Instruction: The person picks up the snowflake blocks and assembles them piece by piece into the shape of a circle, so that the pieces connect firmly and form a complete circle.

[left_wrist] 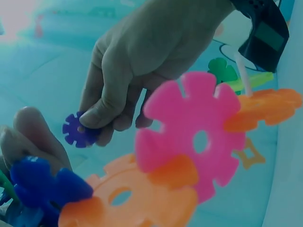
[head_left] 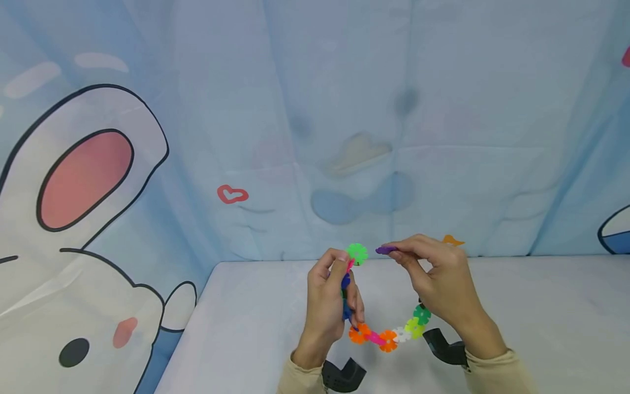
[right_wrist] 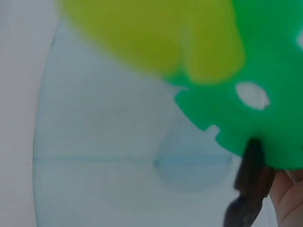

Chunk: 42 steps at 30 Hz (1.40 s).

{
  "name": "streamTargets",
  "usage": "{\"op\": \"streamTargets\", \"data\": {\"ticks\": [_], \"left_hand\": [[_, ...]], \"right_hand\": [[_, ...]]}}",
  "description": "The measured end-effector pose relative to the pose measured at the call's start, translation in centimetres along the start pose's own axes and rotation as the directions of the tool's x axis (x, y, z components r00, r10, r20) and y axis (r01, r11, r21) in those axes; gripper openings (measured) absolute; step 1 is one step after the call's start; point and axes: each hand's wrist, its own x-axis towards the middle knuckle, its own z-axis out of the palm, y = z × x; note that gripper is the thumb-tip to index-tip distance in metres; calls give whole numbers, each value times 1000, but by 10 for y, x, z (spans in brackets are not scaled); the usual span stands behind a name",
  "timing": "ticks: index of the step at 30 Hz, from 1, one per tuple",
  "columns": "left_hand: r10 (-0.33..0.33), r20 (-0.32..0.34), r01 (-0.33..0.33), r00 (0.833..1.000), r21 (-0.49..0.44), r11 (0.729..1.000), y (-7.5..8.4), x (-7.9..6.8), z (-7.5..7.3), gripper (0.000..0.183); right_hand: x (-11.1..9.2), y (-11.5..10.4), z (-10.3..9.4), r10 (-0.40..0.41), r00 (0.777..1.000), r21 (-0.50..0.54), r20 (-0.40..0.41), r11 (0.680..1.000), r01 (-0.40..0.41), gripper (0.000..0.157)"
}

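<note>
A chain of notched, flower-shaped plastic discs hangs in a curve between the two hands. My left hand (head_left: 325,301) grips one end, with a light green disc (head_left: 357,254) sticking up past the thumb. Blue discs run down along that palm. At the bottom hang an orange disc (head_left: 360,333), a pink disc (left_wrist: 201,137) and a white disc (head_left: 402,334). Between thumb and fingers, my right hand (head_left: 440,276) pinches a purple disc (left_wrist: 75,130), apart from the light green one. A dark green disc (right_wrist: 279,127) and dark pieces (right_wrist: 248,184) lead up toward that hand; their upper end is hidden.
Both hands are raised above a white tabletop (head_left: 246,328). Behind it hangs a pale blue curtain (head_left: 295,82) with cartoon prints. A black wrist mount (head_left: 343,376) sits on the left wrist and another black mount (head_left: 445,347) on the right.
</note>
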Motion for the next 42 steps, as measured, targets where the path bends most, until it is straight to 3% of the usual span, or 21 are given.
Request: {"op": "streamTargets", "data": {"ticks": [8, 12, 16, 22, 30, 36, 42], "left_hand": [[22, 27, -22, 999, -3, 1000, 1, -2, 5, 26], [37, 39, -39, 999, 37, 999, 1, -3, 6, 34], [73, 72, -80, 995, 100, 992, 1, -3, 5, 35], [72, 104, -85, 992, 126, 988, 1, -4, 6, 35], [55, 128, -67, 990, 94, 993, -3, -1, 4, 36], [50, 129, -60, 990, 75, 995, -5, 0, 2, 37], [60, 103, -68, 993, 75, 995, -5, 1, 2, 38]], "right_hand": [[1, -7, 1, -90, 996, -59, -12, 994, 89, 36], [1, -11, 0, -72, 997, -39, 20, 997, 73, 7], [2, -13, 0, -135, 991, -66, -3, 989, 135, 42], [4, -13, 5, -242, 967, -102, -83, 967, 233, 44], [1, -13, 3, -161, 987, -68, -16, 985, 160, 45], [1, -12, 4, -142, 990, -53, -5, 989, 141, 45], [1, -10, 1, -130, 990, -35, 49, 991, 132, 34]]}}
